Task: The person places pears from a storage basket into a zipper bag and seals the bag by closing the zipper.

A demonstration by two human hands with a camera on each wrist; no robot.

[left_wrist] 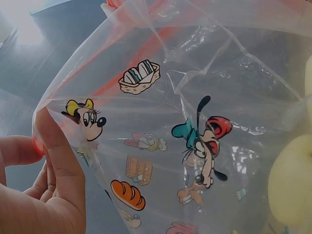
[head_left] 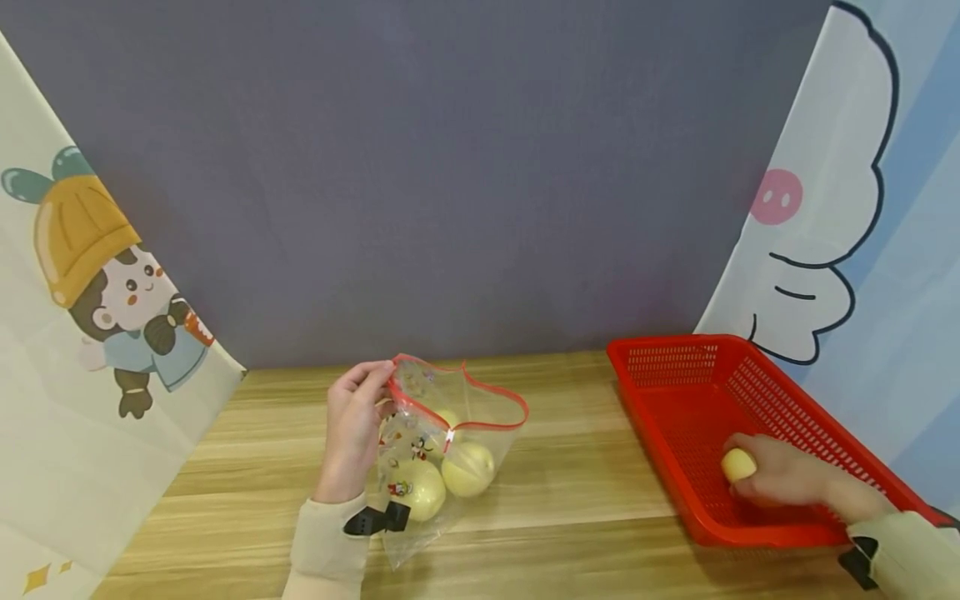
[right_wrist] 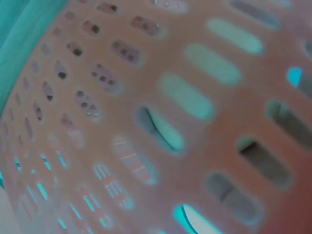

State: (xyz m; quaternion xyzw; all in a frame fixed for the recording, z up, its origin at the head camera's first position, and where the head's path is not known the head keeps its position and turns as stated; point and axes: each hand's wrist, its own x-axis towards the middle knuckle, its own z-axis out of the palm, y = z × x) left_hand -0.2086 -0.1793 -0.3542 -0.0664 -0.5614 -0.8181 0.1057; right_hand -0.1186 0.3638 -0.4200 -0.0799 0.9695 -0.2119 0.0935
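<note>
My left hand [head_left: 356,421] pinches the red zip rim of a clear plastic bag [head_left: 487,425] at its upper left corner. The mouth of the bag gapes, and cartoon figures [left_wrist: 207,146] are printed on its film. Inside lie several pale yellow round fruits [head_left: 468,469], seen through the plastic; one such fruit [left_wrist: 292,180] shows at the right of the left wrist view. Over at the right, my right hand [head_left: 783,473] reaches into a red plastic basket [head_left: 652,433], its fingers curled round another pale yellow round fruit [head_left: 738,465].
Both bag and basket stand on a wood-grain table [head_left: 570,492]. A dark grey panel [head_left: 465,183] rises behind it, with cartoon-printed sheets on both sides. The basket's slotted wall [right_wrist: 146,97] fills most of the right wrist view, so the right hand is hidden there.
</note>
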